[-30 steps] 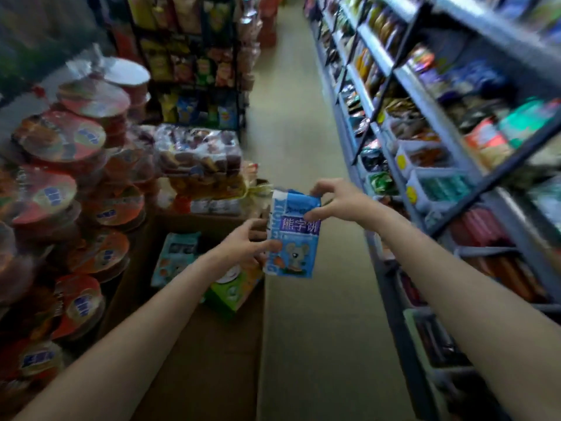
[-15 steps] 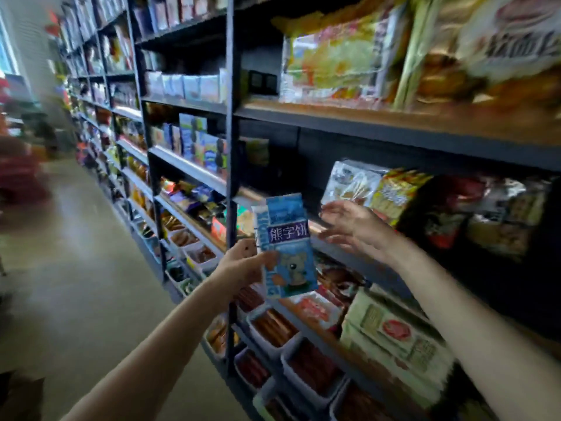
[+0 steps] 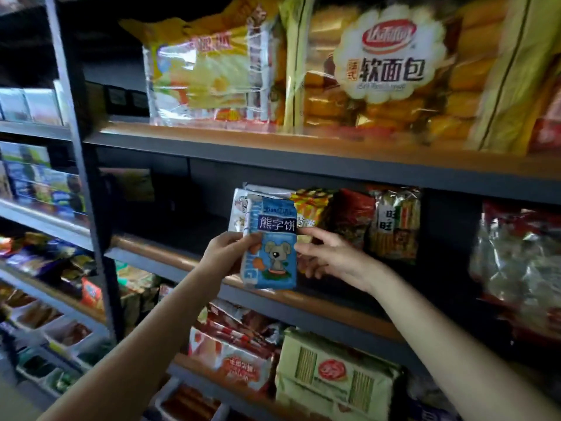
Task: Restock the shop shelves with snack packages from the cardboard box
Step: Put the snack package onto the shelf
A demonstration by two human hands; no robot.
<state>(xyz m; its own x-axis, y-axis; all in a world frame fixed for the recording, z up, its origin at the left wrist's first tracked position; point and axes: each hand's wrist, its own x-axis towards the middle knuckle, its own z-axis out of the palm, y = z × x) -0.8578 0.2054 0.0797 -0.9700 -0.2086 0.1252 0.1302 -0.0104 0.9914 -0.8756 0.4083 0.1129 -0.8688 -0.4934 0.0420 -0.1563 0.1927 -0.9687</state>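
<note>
A blue snack package with a cartoon mouse and white Chinese lettering is held upright in front of the middle shelf. My left hand grips its left edge, thumb on the front. My right hand reaches in from the right, its extended fingers touching the package's right edge. Just behind the package stand a white packet and an orange-yellow packet. The cardboard box is out of view.
Big bread bags and a yellow bag fill the upper shelf. Red and striped packets stand to the right on the middle shelf, with a dark gap to the left. Green and red packs sit below. A black upright stands at left.
The view has swung from the box and aisle to face the shelves. Both hands carried the blue package up to the middle shelf. My right hand let go, then came back to its right edge.
</note>
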